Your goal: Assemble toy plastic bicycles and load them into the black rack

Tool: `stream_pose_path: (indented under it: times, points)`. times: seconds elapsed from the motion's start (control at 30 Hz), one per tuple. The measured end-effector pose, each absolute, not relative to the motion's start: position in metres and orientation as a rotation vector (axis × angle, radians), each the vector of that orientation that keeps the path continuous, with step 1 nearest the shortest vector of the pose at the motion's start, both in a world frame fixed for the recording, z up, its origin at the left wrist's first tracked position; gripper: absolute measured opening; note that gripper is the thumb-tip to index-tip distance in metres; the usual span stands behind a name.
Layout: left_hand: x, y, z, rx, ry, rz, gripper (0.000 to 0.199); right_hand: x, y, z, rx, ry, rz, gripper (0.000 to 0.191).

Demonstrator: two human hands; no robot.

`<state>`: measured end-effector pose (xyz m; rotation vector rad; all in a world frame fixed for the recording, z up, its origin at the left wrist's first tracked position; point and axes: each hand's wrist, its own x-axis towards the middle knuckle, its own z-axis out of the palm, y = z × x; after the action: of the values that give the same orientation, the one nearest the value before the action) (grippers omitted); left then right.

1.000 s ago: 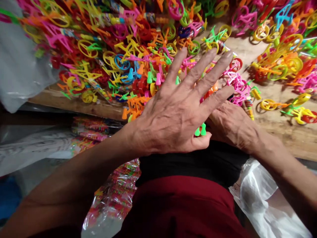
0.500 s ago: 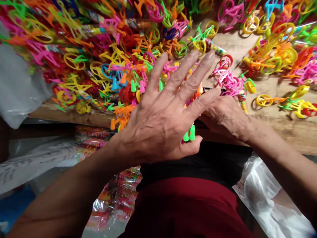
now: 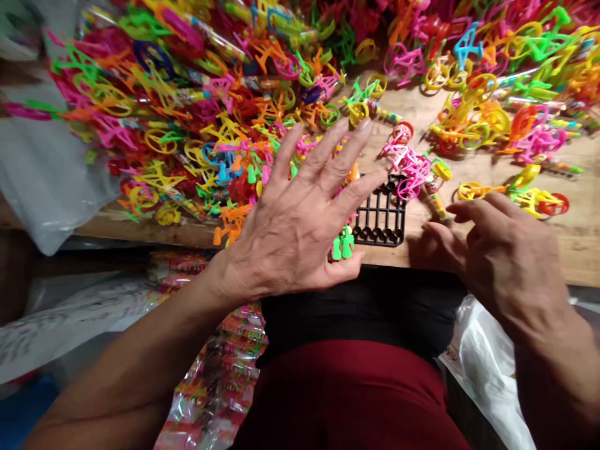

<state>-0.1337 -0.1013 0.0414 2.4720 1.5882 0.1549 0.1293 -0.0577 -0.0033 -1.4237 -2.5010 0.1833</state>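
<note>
My left hand [image 3: 300,225] lies palm down with its fingers spread over a cluster of small plastic pieces. Two green pegs [image 3: 341,244] poke out between its thumb and index finger. Beside them on the table edge lies a black plastic rack [image 3: 382,215] with bars and round cups, its left part hidden by that hand. My right hand [image 3: 506,256] is to the right of the rack, thumb and index finger apart. A small clear tube of coloured beads [image 3: 435,199] reaches toward its fingertips, beside pink plastic toy bicycle parts [image 3: 415,172]; whether the fingers touch the tube is unclear.
A large heap of colourful plastic toys [image 3: 201,112] covers the left and back of the wooden table [image 3: 487,244]. More yellow and orange toys [image 3: 473,122] lie at right. Strips of clear packets [image 3: 234,362] hang below the edge. White plastic bags [image 3: 487,362] are at lower right.
My right hand has moved right, away from the rack, uncovering its bars and cups. My left hand stays spread over the pieces. The view has shifted slightly.
</note>
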Motion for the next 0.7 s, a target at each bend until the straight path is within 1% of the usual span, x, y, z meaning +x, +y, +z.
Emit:
stream_pose_path:
  times: [0.07, 0.13, 0.2, 0.27, 0.33, 0.4, 0.5, 0.63, 0.7]
  points:
    - [-0.133, -0.101, 0.043, 2.471, 1.600, 0.091, 0.086, 0.128, -0.058, -0.014, -1.567, -2.475, 0.176, 0.028]
    - [-0.133, -0.100, 0.044, 2.485, 1.608, 0.054, 0.085, 0.124, -0.053, -0.021, -1.607, -2.438, 0.202, 0.022]
    - [-0.134, -0.100, 0.042, 2.515, 1.606, 0.061, 0.085, 0.122, -0.047, -0.023, -1.603, -2.393, 0.222, 0.021]
    - [-0.134, -0.100, 0.040, 2.548, 1.614, 0.088, 0.085, 0.123, -0.045, -0.020, -1.552, -2.362, 0.257, 0.020]
    - [-0.135, -0.101, 0.037, 2.580, 1.629, 0.113, 0.084, 0.123, -0.047, -0.015, -1.434, -2.323, 0.334, 0.015]
    - [-0.135, -0.102, 0.035, 2.603, 1.638, 0.116, 0.080, 0.117, -0.055, -0.012, -1.263, -2.250, 0.490, 0.010]
    - [-0.135, -0.103, 0.035, 2.648, 1.625, 0.151, 0.076, 0.102, -0.071, -0.014, -1.085, -2.097, 0.701, 0.011]
    - [-0.134, -0.103, 0.038, 2.648, 1.606, 0.120, 0.077, 0.094, -0.081, -0.025, -1.119, -2.001, 0.601, 0.011]
    - [-0.133, -0.103, 0.039, 2.623, 1.612, 0.068, 0.079, 0.099, -0.083, -0.031, -1.169, -1.992, 0.628, 0.013]
